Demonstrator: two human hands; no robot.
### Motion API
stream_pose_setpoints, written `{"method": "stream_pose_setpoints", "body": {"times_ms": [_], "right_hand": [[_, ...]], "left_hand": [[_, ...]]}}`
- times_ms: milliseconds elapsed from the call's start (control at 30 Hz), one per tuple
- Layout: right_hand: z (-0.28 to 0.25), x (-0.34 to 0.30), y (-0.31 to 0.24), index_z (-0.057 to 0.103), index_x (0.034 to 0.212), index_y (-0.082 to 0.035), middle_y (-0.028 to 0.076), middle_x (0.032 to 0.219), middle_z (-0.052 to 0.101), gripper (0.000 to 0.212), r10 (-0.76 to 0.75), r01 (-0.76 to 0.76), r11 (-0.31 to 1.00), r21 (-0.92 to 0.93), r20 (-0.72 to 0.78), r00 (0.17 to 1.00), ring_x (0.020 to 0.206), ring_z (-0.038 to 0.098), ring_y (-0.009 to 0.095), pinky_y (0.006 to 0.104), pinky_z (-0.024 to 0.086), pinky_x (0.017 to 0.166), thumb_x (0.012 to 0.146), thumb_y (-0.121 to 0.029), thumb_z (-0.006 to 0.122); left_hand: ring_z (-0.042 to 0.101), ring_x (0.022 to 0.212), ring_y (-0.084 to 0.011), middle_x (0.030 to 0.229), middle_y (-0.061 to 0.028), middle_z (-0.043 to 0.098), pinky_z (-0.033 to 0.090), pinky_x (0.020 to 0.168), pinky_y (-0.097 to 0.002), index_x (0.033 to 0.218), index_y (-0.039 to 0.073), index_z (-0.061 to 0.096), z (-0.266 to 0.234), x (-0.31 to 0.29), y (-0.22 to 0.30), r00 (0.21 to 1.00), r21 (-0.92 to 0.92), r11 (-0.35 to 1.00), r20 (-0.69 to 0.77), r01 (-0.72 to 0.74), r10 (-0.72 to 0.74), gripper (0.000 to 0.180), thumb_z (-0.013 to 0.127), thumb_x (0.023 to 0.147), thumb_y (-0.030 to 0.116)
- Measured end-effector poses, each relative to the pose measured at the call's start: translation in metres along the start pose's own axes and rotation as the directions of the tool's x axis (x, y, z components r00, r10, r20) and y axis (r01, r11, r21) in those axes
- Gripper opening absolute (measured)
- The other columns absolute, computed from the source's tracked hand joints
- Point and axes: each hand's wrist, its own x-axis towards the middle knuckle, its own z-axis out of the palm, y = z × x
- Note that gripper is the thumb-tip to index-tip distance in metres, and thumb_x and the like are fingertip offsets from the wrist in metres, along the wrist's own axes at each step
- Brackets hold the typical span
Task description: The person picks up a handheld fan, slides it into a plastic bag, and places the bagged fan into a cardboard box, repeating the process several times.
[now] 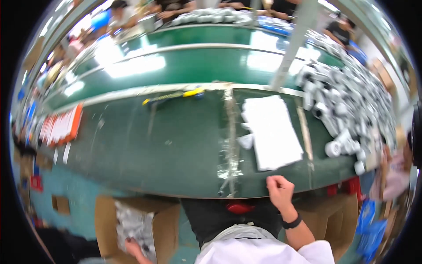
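My left hand (133, 248) is down inside an open cardboard box (165, 226) at the lower left, among several grey-silver wrapped pieces (132, 222). Its fingers are blurred against the pieces, so I cannot tell whether they grip one. My right hand (280, 191), with a dark band on the wrist, is curled into a fist at the front edge of the green-topped table (176, 154). Nothing shows in that fist. Just beyond it lies a stack of white sheets (274, 134), with small white pieces poking out on its left side.
Grey-white cylindrical parts (347, 101) are heaped at the right. A yellow-and-black tool (176, 95) lies by the far rail, and an orange-and-white box (61, 126) at far left. A post (293, 48) rises beyond the sheets. Another cardboard box (338, 220) stands right. People work across the table.
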Motion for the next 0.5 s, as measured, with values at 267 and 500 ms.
{"method": "stream_pose_setpoints", "body": {"times_ms": [267,500], "right_hand": [[-0.028,0.003,-0.011,0.069,0.094,-0.001,0.007,0.079,0.068,0.014,0.139,-0.191,0.895,0.403,0.157,0.978,0.066,0.061,0.007,0.0239,0.049,0.057,0.085,-0.011,0.07],[-0.201,0.12,0.024,0.063,0.107,-0.003,0.013,0.098,0.064,0.022,-0.381,0.118,0.766,-0.632,-0.299,0.875,0.083,0.062,0.027,0.0317,0.051,0.075,0.086,-0.005,0.059]], "left_hand": [[0.061,0.09,-0.0149,0.1,-0.0085,0.067,0.049,0.081,-0.0278,0.109,-0.003,0.062,-0.129,-0.102,0.265,0.811,-0.812,0.362,-0.216,-0.459,0.544,0.019,0.059,0.094,0.008],[0.063,0.087,-0.0147,0.098,-0.0077,0.066,0.049,0.08,-0.0259,0.102,0.0,0.065,-0.153,-0.233,0.4,0.171,-0.771,-0.016,-0.161,-0.637,0.972,0.021,0.064,0.081,-0.004]]}}
